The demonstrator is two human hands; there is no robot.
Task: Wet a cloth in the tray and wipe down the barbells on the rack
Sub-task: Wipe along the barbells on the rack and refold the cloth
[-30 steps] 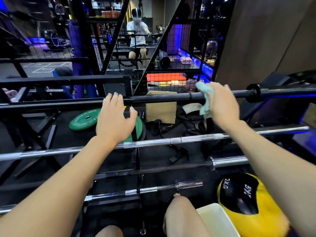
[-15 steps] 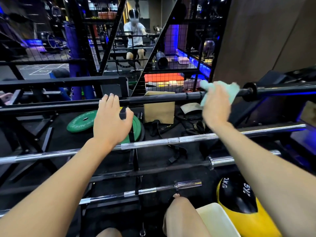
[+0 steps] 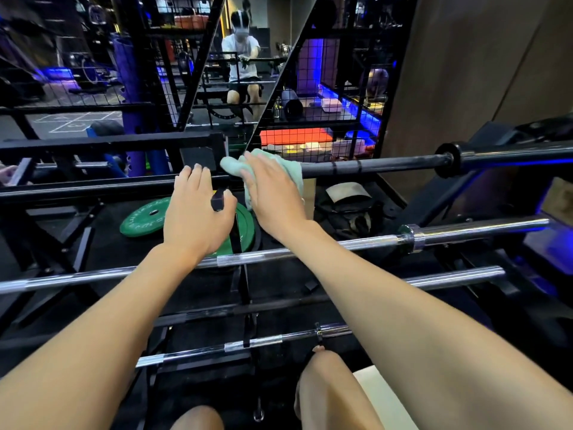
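Note:
A black barbell (image 3: 381,165) lies across the top of the rack. My right hand (image 3: 273,190) holds a pale green cloth (image 3: 290,169) wrapped over this bar near its middle. Just left of it, my left hand (image 3: 198,212) grips the same bar, fingers over the top and thumb by a black rack post (image 3: 218,201). Below lie a chrome barbell (image 3: 465,232), a second chrome one (image 3: 459,276) and a shorter bar (image 3: 257,342) lowest down. A white tray corner (image 3: 384,395) shows at the bottom right beside my knee.
Green weight plates (image 3: 145,217) lie on the floor behind the rack. A mirror (image 3: 242,66) ahead reflects a person. Black mesh shelving (image 3: 325,113) stands behind, a brown wall panel (image 3: 480,72) at the right. Black straps and a bag (image 3: 350,209) lie under the top bar.
My right hand has slid the cloth leftward along the top bar, from near the right collar to beside my left hand. The left hand has stayed on the bar.

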